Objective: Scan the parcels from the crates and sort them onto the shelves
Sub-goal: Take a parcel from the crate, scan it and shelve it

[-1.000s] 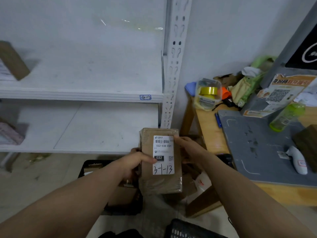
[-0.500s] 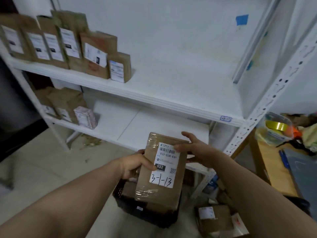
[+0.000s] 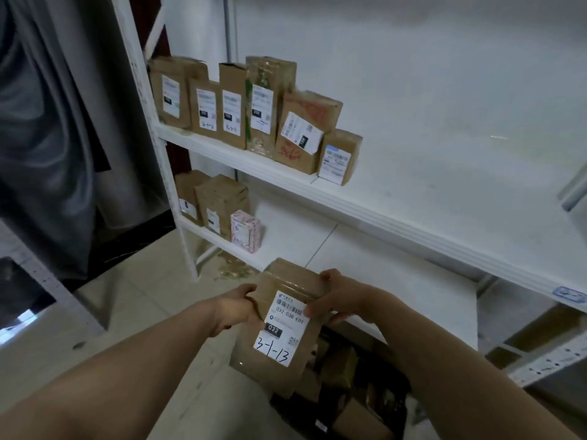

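A brown cardboard parcel (image 3: 279, 369) with a white label hand-marked "3-1-13" is held in front of me, tilted. My left hand (image 3: 236, 308) grips its left edge and my right hand (image 3: 340, 300) grips its upper right edge, thumb on the label. Below it a black crate (image 3: 394, 408) holds several more brown parcels. The white shelf unit (image 3: 397, 217) stands ahead; several labelled parcels (image 3: 251, 112) stand in a row at the left of its upper shelf. Three parcels (image 3: 219, 204), one of them pink, stand at the left of the lower shelf.
A dark curtain (image 3: 47, 138) hangs at the left beside the shelf's white upright. The floor is pale tile (image 3: 133, 312), with debris under the shelf. Wide bare stretches of both shelves lie to the right of the parcels. A second perforated upright shows at the lower right.
My view has swung left from the wooden table to the shelf's left end. Both hands kept hold of the parcel, now tilted and lower over the crate.
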`<action>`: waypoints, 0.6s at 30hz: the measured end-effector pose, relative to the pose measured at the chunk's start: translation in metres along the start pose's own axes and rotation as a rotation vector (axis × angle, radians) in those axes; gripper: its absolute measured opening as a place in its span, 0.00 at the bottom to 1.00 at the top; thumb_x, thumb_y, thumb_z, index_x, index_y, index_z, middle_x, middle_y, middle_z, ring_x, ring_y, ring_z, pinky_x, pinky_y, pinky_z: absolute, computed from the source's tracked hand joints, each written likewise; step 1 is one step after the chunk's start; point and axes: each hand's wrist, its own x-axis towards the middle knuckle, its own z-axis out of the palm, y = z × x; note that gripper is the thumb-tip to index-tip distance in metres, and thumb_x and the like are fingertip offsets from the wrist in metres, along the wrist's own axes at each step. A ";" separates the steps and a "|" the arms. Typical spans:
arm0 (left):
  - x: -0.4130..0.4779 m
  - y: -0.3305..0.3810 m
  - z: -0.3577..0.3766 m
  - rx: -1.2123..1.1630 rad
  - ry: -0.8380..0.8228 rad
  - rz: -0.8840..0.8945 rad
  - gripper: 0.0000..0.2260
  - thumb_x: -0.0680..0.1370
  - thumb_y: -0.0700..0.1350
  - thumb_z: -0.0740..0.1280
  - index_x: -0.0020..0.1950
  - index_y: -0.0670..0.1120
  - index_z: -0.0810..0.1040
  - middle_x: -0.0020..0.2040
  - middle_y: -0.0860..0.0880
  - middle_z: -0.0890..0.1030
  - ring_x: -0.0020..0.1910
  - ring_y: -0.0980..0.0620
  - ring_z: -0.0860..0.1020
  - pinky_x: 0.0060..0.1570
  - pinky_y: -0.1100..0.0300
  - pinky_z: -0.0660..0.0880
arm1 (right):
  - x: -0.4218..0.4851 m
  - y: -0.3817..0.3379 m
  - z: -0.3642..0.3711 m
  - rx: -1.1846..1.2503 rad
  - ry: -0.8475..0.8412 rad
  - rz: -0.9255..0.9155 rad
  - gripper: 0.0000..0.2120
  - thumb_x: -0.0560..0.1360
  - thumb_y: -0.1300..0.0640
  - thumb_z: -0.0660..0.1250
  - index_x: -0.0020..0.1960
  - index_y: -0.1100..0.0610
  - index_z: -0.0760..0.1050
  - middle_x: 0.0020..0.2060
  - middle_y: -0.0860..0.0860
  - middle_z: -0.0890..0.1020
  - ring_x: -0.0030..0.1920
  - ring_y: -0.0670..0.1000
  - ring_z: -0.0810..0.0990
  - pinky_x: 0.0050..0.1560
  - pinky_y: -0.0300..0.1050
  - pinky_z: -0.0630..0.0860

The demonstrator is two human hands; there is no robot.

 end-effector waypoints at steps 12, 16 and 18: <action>0.115 0.049 -0.069 -0.054 0.315 -0.058 0.21 0.77 0.37 0.72 0.69 0.48 0.74 0.63 0.46 0.76 0.62 0.45 0.75 0.44 0.56 0.75 | 0.171 -0.050 -0.030 -0.114 0.395 0.098 0.56 0.62 0.52 0.84 0.78 0.56 0.53 0.70 0.59 0.59 0.67 0.65 0.70 0.60 0.60 0.80; 0.151 0.071 -0.096 -0.043 0.340 -0.093 0.19 0.77 0.37 0.72 0.68 0.46 0.76 0.59 0.48 0.75 0.61 0.46 0.74 0.46 0.55 0.75 | 0.230 -0.058 -0.052 -0.182 0.364 0.103 0.55 0.65 0.58 0.82 0.79 0.57 0.49 0.71 0.61 0.57 0.69 0.68 0.68 0.64 0.62 0.76; 0.169 0.079 -0.106 -0.038 0.353 -0.105 0.19 0.77 0.37 0.72 0.67 0.46 0.76 0.58 0.48 0.76 0.60 0.46 0.74 0.49 0.54 0.76 | 0.255 -0.060 -0.059 -0.202 0.346 0.100 0.53 0.67 0.58 0.81 0.79 0.58 0.49 0.71 0.62 0.57 0.70 0.68 0.67 0.64 0.61 0.74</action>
